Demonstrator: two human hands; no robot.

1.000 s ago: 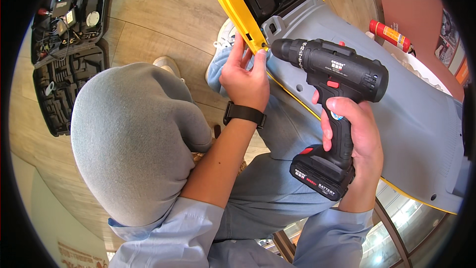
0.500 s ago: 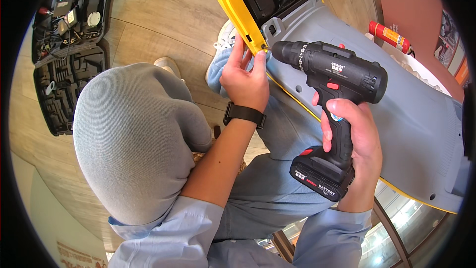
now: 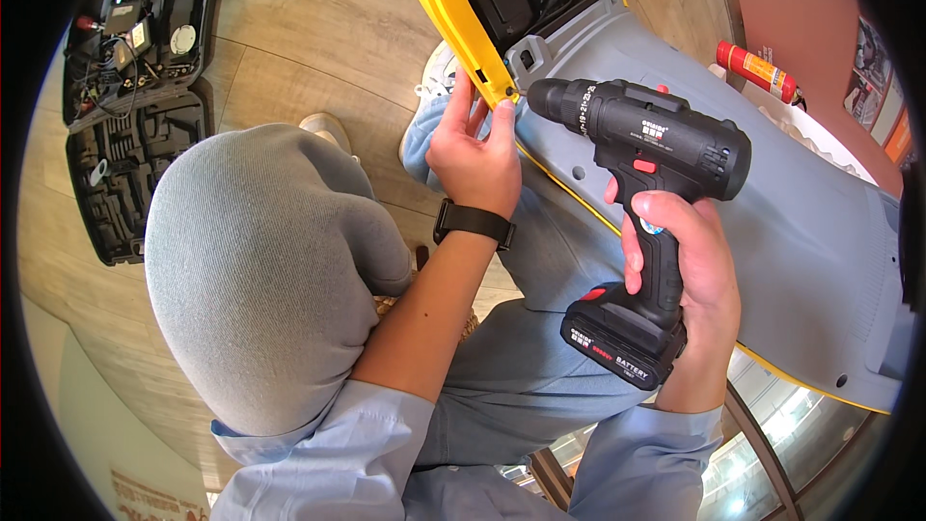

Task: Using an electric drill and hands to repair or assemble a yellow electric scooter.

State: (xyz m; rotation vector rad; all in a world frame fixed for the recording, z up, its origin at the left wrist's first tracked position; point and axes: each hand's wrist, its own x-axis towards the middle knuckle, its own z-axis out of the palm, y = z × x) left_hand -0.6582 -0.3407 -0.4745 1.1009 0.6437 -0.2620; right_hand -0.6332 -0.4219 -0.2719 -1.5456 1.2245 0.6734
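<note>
My right hand (image 3: 699, 251) is wrapped round the grip of a black cordless drill (image 3: 666, 140) with a battery block at its base. The drill's chuck points left, at a small dark screw (image 3: 509, 93) in the lower end of a yellow frame strip (image 3: 458, 14). Whether the bit touches the screw I cannot tell. My left hand (image 3: 477, 154) pinches that end of the strip, thumb in front and fingers partly hidden behind it. The strip borders a large grey plastic shell (image 3: 762, 260), and a dark compartment (image 3: 506, 0) lies beside its upper part.
An open black tool case (image 3: 130, 106) with cables and parts lies on the wooden floor (image 3: 289, 29) at the left. A red cylinder like a fire extinguisher (image 3: 757, 70) is beyond the shell at the right. My bent knee (image 3: 260, 270) rises left of my left arm.
The drill and the yellow strip have shifted very slightly left. Both hands keep their hold.
</note>
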